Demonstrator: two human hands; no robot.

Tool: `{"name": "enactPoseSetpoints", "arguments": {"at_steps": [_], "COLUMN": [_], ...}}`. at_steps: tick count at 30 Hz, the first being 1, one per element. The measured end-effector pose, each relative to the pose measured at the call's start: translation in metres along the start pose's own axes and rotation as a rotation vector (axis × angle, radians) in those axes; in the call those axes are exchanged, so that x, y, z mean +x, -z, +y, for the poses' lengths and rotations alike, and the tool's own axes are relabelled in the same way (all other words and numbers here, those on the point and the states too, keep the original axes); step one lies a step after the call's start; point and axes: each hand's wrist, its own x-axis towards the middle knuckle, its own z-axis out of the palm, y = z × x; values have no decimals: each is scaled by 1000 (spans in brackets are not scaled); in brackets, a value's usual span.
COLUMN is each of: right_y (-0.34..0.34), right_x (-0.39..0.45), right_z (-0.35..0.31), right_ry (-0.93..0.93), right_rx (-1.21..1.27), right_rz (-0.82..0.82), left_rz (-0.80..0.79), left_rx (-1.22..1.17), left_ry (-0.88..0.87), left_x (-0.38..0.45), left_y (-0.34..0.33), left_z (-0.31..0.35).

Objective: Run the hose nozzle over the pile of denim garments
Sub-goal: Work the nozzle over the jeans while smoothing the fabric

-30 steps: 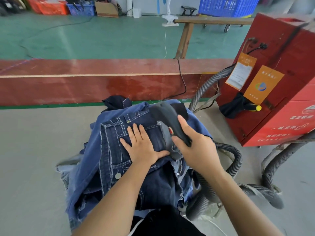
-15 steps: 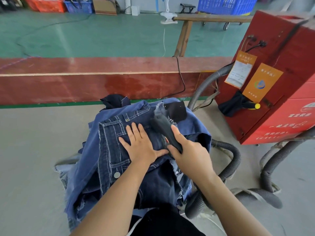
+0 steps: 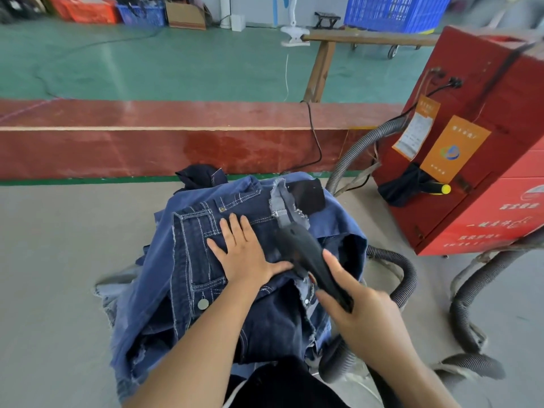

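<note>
Nozzle (image 3: 306, 254), gripped in right hand (image 3: 365, 316), has slid back toward the person across the denim pile (image 3: 235, 275); the pass looks underway. Left hand (image 3: 247, 254) stays flat, fingers straight, pressing denim. Hose (image 3: 403, 275) loops beside the pile; tabletop (image 3: 59, 260) lies open to the left.

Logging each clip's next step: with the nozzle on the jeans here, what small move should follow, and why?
Probably slide the nozzle forward toward the frayed flap. The right hand grips it with its tip on the top jeans, the left hand lies flat on the denim beside it, and cloth beyond the tip looks uncovered.
</note>
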Motion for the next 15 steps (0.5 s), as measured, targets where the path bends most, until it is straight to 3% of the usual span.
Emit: {"name": "enactPoseSetpoints", "arguments": {"at_steps": [5, 10, 15], "right_y": [-22, -13, 5], "right_x": [16, 67, 51], "right_z": [-13, -31, -18], "right_ry": [3, 37, 82], "right_rx": [-128, 21, 188], "right_rz": [34, -34, 158], "left_rz": [4, 18, 12], "left_rx": [7, -13, -14], "left_ry": [2, -4, -7], "left_x": [0, -1, 1], "left_y": [-1, -1, 0], "left_z": [1, 0, 0]}}
